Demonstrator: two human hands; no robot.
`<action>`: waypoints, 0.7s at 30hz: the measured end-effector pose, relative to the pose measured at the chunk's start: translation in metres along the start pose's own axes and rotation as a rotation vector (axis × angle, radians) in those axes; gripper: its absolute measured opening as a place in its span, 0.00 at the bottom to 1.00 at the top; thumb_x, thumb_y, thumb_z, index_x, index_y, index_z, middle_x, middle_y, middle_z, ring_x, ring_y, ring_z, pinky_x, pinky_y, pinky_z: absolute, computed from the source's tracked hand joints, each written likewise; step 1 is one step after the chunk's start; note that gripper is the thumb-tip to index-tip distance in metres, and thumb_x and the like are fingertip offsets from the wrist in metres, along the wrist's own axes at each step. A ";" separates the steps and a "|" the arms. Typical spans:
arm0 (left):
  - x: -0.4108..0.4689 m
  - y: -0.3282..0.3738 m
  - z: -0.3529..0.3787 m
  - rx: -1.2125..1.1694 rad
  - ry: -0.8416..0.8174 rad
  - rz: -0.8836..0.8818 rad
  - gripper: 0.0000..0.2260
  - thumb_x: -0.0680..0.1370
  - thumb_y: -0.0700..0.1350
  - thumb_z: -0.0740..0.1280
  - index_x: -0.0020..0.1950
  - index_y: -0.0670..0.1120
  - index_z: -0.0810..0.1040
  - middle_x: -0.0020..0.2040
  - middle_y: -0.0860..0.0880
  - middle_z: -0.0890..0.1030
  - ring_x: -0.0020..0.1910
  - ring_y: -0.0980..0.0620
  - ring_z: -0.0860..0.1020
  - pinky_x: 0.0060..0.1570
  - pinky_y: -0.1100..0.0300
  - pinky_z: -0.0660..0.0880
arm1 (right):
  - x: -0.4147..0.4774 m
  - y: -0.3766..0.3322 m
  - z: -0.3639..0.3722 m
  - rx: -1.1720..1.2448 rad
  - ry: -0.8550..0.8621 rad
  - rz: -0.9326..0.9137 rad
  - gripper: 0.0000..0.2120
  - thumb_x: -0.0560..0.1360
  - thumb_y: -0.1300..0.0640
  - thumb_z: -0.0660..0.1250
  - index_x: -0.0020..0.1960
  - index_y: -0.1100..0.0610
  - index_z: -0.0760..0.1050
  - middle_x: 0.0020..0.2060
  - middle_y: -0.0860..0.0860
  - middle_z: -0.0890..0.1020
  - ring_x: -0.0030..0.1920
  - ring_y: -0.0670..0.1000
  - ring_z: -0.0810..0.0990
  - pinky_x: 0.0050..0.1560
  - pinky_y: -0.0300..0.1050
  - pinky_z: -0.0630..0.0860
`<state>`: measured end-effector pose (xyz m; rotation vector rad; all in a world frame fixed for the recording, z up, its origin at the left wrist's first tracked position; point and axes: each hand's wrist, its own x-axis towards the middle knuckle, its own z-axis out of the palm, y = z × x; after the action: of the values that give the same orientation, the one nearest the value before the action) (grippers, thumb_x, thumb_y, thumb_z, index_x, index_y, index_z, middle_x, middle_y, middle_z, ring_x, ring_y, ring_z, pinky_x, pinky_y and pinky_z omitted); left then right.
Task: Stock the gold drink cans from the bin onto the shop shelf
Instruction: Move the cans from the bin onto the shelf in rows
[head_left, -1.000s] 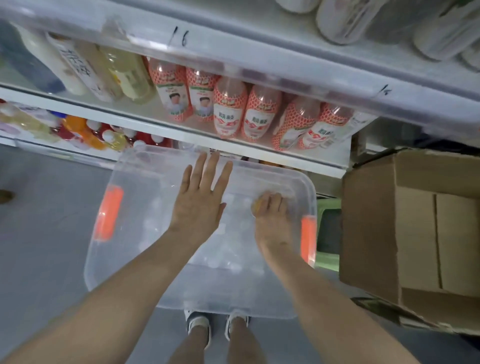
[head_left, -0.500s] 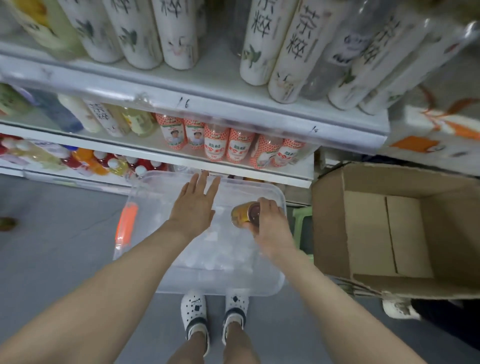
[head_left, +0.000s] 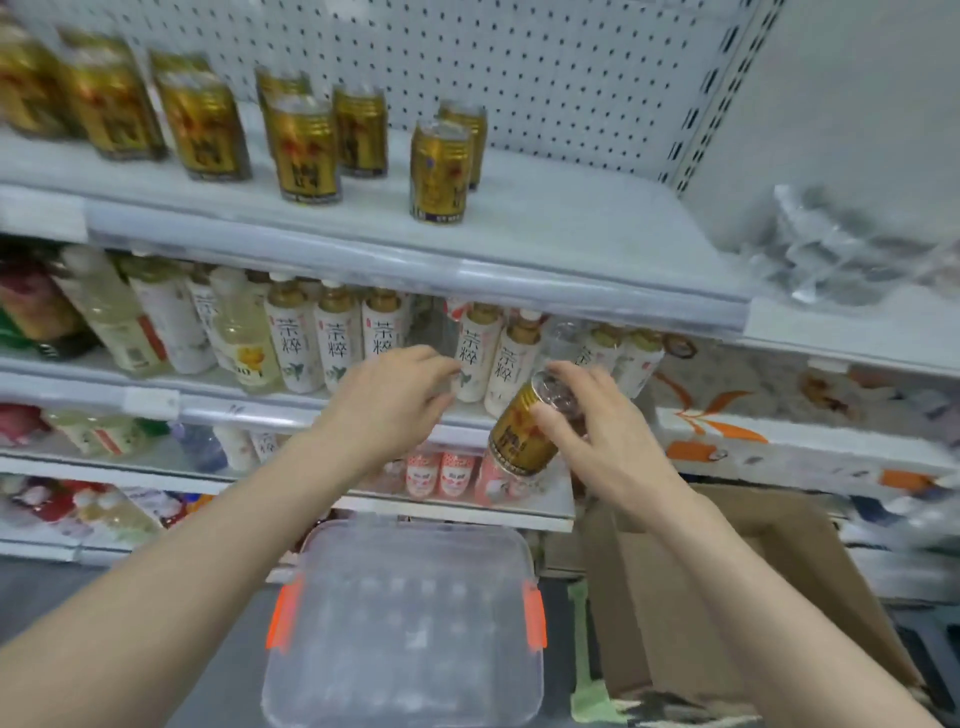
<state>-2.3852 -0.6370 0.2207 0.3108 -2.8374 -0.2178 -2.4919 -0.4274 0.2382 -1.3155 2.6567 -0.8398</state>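
Your right hand (head_left: 602, 431) grips a gold can (head_left: 519, 431), tilted with its top toward one o'clock, in front of the tea bottles (head_left: 332, 348). Your left hand (head_left: 395, 400) is at nine o'clock of it, empty, fingers loosely curled. Up at eleven o'clock, more gold cans (head_left: 306, 150) stand on the top shelf (head_left: 571, 244). The clear bin (head_left: 405, 623) sits down at six o'clock, a cardboard box (head_left: 727, 597) beside it.
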 end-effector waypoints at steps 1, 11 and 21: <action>0.010 0.002 -0.018 0.002 0.053 0.019 0.16 0.78 0.52 0.62 0.64 0.53 0.75 0.58 0.53 0.78 0.56 0.48 0.77 0.49 0.52 0.76 | 0.008 -0.008 -0.017 -0.004 0.037 -0.026 0.23 0.79 0.44 0.59 0.71 0.52 0.66 0.62 0.48 0.72 0.60 0.46 0.72 0.58 0.39 0.67; 0.115 -0.003 -0.106 0.131 0.323 -0.027 0.23 0.77 0.46 0.66 0.71 0.46 0.68 0.69 0.44 0.69 0.66 0.42 0.67 0.60 0.48 0.70 | 0.131 -0.030 -0.117 -0.043 0.203 -0.159 0.25 0.78 0.42 0.62 0.71 0.53 0.69 0.63 0.52 0.74 0.61 0.50 0.73 0.59 0.43 0.68; 0.176 -0.023 -0.097 0.177 0.228 -0.172 0.25 0.77 0.48 0.66 0.72 0.47 0.66 0.70 0.45 0.68 0.67 0.42 0.66 0.63 0.47 0.70 | 0.232 -0.005 -0.100 -0.067 0.084 -0.157 0.24 0.77 0.48 0.64 0.71 0.54 0.68 0.65 0.55 0.74 0.64 0.56 0.73 0.59 0.47 0.70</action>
<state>-2.5176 -0.7116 0.3541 0.5788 -2.6086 0.0338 -2.6644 -0.5599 0.3677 -1.5554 2.6946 -0.8475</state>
